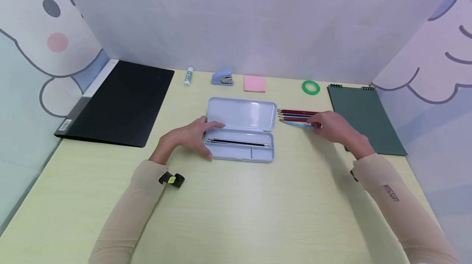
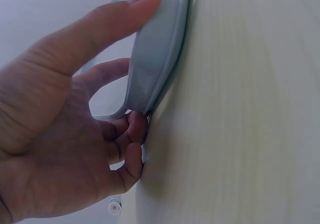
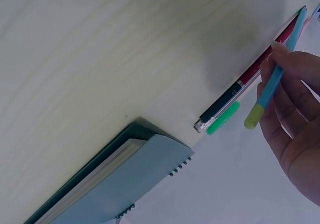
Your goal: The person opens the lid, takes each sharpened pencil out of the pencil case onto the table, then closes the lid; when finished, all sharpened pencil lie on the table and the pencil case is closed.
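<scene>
A pale blue pencil case (image 1: 241,113) lies on the table with its lid tipped back. Two dark pencils (image 1: 236,143) rest in its long compartment. My left hand (image 1: 189,135) holds the case's left end, thumb at the front edge and the other fingers round toward the hinge side; the left wrist view shows the thumb on the case wall (image 2: 157,54). To the right of the case, my right hand (image 1: 334,128) pinches a light blue pencil (image 3: 272,84) with a yellow-green end. Beside it lie several red and dark pencils (image 1: 295,111), partly hidden by that hand.
A black folder (image 1: 121,100) lies at left. Along the back are a glue stick (image 1: 188,77), a blue stapler (image 1: 223,77), pink sticky notes (image 1: 254,84) and a green tape roll (image 1: 311,87). A dark green spiral notebook (image 1: 368,120) lies at right, near the right hand.
</scene>
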`<state>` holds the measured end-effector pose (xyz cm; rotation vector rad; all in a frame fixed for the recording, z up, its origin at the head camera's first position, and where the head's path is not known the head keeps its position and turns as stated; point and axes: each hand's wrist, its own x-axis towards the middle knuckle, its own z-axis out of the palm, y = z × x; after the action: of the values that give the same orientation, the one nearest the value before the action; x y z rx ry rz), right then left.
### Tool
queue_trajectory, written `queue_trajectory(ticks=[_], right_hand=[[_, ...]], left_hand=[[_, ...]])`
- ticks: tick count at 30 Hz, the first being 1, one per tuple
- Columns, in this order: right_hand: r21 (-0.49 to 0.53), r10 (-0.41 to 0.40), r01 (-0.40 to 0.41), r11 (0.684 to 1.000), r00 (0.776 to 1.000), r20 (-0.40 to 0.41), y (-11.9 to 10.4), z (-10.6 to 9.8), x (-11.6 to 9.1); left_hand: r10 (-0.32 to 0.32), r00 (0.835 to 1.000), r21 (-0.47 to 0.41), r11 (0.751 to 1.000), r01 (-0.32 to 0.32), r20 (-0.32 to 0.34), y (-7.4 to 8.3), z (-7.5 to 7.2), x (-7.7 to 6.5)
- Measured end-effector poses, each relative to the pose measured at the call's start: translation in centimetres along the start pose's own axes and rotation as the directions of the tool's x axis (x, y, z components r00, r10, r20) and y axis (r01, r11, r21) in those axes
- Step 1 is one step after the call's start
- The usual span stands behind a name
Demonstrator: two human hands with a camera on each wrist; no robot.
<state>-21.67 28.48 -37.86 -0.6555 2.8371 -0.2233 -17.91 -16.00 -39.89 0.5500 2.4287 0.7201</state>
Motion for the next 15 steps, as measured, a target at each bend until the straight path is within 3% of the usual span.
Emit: queue_trajectory(ticks=[15], right_hand=[[-0.096,0.019,-0.024,0.995,0.998,-0.056,0.36,0.35,0.6]], left_hand=[[0.0,1.0,-0.001,1.0,0.0,0.006,0.08,0.01,-0.06]])
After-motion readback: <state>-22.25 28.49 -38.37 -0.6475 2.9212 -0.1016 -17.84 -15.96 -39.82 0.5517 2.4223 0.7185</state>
